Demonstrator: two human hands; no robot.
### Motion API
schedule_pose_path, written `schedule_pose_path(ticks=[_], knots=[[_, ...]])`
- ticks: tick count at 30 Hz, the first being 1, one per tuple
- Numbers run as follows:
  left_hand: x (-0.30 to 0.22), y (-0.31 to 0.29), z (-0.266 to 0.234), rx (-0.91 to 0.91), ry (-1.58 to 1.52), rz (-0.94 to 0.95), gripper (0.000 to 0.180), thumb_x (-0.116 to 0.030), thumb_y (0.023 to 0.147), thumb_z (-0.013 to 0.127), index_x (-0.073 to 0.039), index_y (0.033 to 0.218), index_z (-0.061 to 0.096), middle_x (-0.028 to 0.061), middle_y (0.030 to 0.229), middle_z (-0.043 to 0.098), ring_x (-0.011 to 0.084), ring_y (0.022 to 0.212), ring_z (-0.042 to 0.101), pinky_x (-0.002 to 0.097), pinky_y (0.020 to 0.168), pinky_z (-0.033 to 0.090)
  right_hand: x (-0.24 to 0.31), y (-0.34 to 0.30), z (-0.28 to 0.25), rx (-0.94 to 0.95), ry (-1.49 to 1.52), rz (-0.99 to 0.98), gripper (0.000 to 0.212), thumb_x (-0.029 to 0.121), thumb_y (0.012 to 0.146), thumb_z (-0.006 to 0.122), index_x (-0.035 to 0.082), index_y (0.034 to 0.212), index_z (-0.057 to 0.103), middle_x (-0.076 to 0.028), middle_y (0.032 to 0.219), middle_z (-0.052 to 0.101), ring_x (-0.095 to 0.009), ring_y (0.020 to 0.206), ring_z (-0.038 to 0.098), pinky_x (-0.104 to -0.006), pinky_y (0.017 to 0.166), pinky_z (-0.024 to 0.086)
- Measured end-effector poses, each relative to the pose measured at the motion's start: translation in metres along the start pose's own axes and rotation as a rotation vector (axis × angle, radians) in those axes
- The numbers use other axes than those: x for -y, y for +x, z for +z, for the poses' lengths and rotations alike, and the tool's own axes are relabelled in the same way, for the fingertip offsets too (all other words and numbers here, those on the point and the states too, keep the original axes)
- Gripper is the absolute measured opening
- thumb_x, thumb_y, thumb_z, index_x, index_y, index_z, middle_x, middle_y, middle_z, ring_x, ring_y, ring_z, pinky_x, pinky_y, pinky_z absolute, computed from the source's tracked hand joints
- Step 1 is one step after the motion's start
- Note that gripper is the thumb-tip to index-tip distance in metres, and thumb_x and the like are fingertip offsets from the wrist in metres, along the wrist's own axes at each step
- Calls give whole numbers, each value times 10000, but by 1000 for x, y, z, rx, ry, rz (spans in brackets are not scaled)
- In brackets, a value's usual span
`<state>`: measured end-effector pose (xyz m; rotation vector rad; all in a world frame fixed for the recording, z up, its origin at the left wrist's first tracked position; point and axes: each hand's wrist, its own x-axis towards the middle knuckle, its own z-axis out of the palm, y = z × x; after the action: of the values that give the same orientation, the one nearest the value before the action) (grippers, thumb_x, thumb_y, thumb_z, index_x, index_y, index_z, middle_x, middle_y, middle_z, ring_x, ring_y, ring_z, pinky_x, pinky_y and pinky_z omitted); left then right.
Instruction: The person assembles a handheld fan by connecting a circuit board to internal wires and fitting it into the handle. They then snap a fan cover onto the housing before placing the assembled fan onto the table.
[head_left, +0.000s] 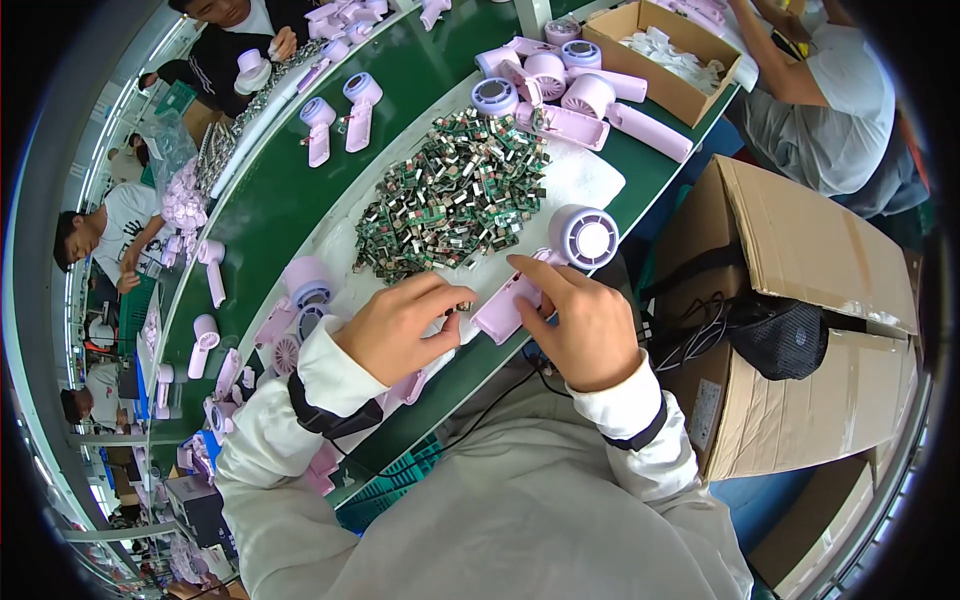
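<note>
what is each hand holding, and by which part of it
The right hand holds a lilac fan by its open handle; the left hand pinches a small part, too hidden to tell where.

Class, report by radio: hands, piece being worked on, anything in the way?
Left hand pinching small part. Right hand holding lilac fan housing, handle open side up. Circuit-board pile just beyond, not between the hands.
</note>
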<state>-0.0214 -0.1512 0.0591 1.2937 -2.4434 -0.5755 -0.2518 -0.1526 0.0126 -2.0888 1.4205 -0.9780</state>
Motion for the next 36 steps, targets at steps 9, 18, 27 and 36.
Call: schedule_pose_path(ticks=[9, 18, 27, 36], knots=[[4, 2, 7, -33, 55, 69, 226, -31, 880, 700, -24, 1106, 693, 103, 963, 649, 292, 918, 667, 401, 815, 542, -14, 8, -5, 12, -45, -188, 218, 113, 902, 701, 104, 1115, 746, -113, 843, 714, -318, 701, 684, -397, 641, 557], [-37, -12, 14, 9, -166, 147, 186, -41, 916, 688, -43, 1100, 708, 115, 979, 669, 289, 908, 659, 380, 790, 534, -17, 1, -9, 140, -110, -420, 238, 135, 887, 717, 101, 1121, 749, -100, 823, 707, -279, 682, 686, -375, 606, 551], [-18, -8, 20, 183, -553, -71, 219, -57, 988, 630, -21, 1199, 678, 94, 1035, 691, 214, 879, 679, 343, 790, 542, -12, -2, 12, -93, 147, -280, 199, 111, 886, 745, 68, 1079, 762, -83, 773, 712, -234, 614, 677, -321, 570, 542], [-9, 4, 11, -73, -1225, -626, 267, -63, 1027, 595, 26, 1278, 616, 105, 1114, 684, 192, 960, 699, 326, 845, 586, -3, -7, 14, -69, 300, -5, 139, 98, 905, 757, 27, 1024, 768, -90, 680, 677, -152, 561, 651, -283, 537, 505]])
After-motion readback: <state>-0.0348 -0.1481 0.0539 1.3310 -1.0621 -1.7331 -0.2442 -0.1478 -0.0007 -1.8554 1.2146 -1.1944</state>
